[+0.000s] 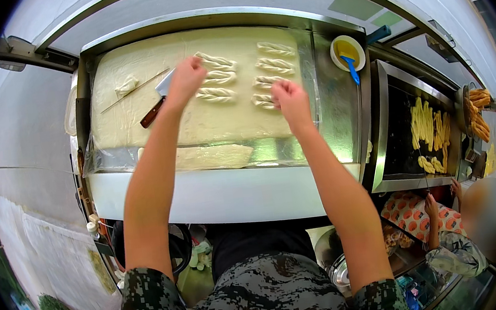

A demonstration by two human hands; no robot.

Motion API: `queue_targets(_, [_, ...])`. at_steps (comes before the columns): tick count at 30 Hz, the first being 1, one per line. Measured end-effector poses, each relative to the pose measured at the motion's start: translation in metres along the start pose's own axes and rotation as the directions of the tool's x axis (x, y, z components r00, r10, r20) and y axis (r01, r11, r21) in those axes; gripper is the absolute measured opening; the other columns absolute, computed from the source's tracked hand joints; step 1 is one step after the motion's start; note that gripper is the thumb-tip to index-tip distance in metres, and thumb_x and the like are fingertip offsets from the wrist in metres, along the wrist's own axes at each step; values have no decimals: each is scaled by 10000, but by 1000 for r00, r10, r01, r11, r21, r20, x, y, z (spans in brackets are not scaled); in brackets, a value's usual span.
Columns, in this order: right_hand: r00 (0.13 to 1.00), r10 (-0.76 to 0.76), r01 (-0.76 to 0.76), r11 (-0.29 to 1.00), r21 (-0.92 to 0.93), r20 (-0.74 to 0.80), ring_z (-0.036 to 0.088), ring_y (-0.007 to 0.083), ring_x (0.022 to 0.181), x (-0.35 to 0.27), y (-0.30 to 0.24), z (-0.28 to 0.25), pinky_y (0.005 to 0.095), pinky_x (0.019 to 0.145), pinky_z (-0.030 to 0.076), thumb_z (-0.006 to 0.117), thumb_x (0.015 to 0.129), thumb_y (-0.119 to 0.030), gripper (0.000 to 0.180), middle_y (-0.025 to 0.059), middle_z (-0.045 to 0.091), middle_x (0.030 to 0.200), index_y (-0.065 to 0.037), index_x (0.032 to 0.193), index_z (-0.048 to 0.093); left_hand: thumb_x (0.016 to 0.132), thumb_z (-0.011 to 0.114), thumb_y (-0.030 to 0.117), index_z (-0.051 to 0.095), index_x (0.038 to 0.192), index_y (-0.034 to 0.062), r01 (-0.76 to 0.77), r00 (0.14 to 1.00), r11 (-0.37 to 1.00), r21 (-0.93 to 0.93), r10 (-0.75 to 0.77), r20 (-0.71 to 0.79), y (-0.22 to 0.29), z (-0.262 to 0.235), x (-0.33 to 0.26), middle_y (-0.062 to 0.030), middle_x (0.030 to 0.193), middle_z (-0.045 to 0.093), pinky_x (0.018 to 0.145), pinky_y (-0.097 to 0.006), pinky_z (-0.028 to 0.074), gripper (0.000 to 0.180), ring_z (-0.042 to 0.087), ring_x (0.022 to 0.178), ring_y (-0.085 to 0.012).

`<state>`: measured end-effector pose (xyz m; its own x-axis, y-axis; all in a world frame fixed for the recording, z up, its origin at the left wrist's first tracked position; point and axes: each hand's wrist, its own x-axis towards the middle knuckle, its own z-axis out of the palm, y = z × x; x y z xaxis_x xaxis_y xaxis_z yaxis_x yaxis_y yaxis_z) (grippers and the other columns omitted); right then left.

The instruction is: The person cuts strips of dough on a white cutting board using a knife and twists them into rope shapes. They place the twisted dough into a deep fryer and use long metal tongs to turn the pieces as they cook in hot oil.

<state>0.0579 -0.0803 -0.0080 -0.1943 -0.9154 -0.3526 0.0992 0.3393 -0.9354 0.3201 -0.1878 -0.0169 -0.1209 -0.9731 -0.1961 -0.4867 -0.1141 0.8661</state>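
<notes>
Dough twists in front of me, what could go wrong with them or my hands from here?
The left hand looks close to the broad-bladed knife, so a careless move might nick it. The right hand is at the end of the lowest right-hand twist and could squash or shift it. The blue brush pokes over the rim of the bowl; a passing arm might catch it.

A cleaver (pixel 152 114) lies just left of the left hand (pixel 188 81), dough twists (pixel 217 95) just right; the right hand (pixel 291 97) is at the end of another twist (pixel 262 100), a bowl (pixel 335 60) to its right.
</notes>
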Motion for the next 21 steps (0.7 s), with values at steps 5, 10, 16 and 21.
queue_targets(5, [987, 136, -147, 980, -132, -86, 461, 64, 589, -146, 88, -62, 222, 543, 384, 591, 905, -111, 143, -17, 539, 681, -27, 789, 581, 834, 680, 228, 663, 1038, -18, 34, 997, 999, 27, -36, 62, 1, 111, -88, -92, 804, 675, 657, -290, 500, 320, 630, 714, -171])
queue_targets(10, [918, 334, -343, 939, -7, -214, 534, 81, 628, -259, 156, -113, 214, 564, 434, 609, 878, -81, 111, 19, 599, 752, 10, 941, 615, 793, 703, 268, 662, 919, 8, 131, 965, 986, 101, -104, -241, 4, 158, -82, -133, 775, 660, 662, -347, 499, 292, 637, 704, -249])
queue_targets(16, [919, 280, -269, 960, 78, -276, 549, 82, 654, -264, 159, -148, 213, 584, 451, 619, 870, -73, 123, 19, 609, 774, 17, 954, 615, 746, 678, 213, 570, 775, 29, 0, 975, 987, 164, 36, -218, 19, 182, -78, -137, 754, 613, 684, -397, 487, 216, 606, 707, -299])
queue_targets(21, [914, 65, -83, 996, -28, -400, 558, 93, 748, -211, 123, -180, 232, 702, 480, 656, 834, -34, 200, 17, 616, 868, 28, 1020, 618, 752, 674, 101, 540, 842, 35, -87, 974, 978, -190, 124, 189, 106, 195, -120, -72, 802, 615, 635, -336, 470, 174, 553, 667, -178])
